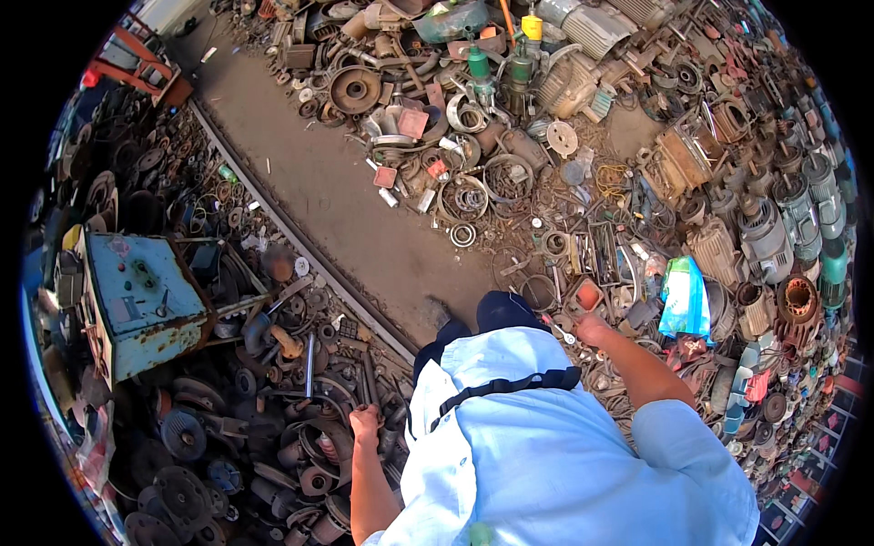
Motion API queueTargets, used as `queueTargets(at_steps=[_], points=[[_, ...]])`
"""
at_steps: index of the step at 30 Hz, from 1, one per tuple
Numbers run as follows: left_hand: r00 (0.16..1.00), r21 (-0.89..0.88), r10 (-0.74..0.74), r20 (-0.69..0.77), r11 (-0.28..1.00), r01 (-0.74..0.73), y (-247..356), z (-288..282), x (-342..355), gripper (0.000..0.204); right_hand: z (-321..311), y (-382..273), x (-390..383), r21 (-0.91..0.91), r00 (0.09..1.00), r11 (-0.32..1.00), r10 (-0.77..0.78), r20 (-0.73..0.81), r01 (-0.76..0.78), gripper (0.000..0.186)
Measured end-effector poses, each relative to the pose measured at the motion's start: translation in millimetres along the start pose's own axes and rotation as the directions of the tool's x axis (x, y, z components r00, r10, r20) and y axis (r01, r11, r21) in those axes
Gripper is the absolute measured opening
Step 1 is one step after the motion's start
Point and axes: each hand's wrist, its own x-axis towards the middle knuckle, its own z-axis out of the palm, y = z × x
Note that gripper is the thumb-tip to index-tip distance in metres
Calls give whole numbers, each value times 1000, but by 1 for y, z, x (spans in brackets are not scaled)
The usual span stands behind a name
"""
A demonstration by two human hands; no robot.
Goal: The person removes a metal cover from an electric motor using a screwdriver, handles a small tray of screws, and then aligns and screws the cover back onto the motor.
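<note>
A light-blue shirt [546, 437] separates left hand [365, 421] and right hand [593, 329]; a rod [370, 379] lies beyond the left fingers, a silver tool [560, 331] beside the right; pinching or spread, I can't tell.

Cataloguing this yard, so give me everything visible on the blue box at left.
The box looks like painted metal: a scuffed light-blue upper face with a dark, greenish patch near its middle and a small dark fitting close by. Rust browns its edges and right side and blotches the blue lower side; the narrow left side looks paler. It sits askew among heaped metal parts that crowd around it; its underside is hidden. The left hand is well apart from it.
</note>
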Motion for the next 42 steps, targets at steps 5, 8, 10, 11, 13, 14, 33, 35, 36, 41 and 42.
queueTargets(at_steps=[5, 8, 10, 11, 13, 14, 33, 35, 36, 41, 42], points=[[994, -80, 103, -35, 991, -106, 129, -34, 59, 11, -10, -66, -2, 284, 946, 904, 286, 153, -319, 20], [976, -73, 212, -51, 974, -216, 190, -38, 89, 8, -29, -96, 49, 201, 936, 919, 309, 168, -339, 27], [958, -79, 278, -74, 956, -283, 217, -36, 107, 7, -60, -124, 92, 184, 974, 960, 190, 126, -211, 29], [960, -98, 254, -115, 959, -266, 228, -29, 115, 10, -84, -146, 121, 197, 973, 957, 191, 126, -214, 29], [970, -138, 206, -129, 965, -223, 226, -40, 134, 13, -135, -219, 168, 222, 969, 951, 183, 164, -217, 29], [985, -166, 114, -129, 977, -135, 220, -36, 132, 14, -165, -246, 189, 190, 973, 958, 191, 131, -214, 29], [998, -402, -54, -29, 915, 37, 417, -94, 308, 19, -405, -634, 367, 145, 975, 975, -144, -168, 169, 27], [992, -292, -120, 29, 948, 124, 460, -130, 367, 19, -380, -625, 387, -88, 999, 996, 32, -9, -33, 30], [990, -345, -139, 15, 929, 136, 492, -145, 383, 20, -379, -638, 375, -5, 997, 997, 83, -1, -83, 28], [998, -290, 19, -58, 956, -35, 677, -201, 457, 20, -391, -659, 393, 156, 957, 945, 290, 2, -287, 23], [994, -230, 76, -76, 969, -92, 703, -209, 477, 22, -395, -667, 406, 133, 972, 964, 236, -17, -232, 23]])
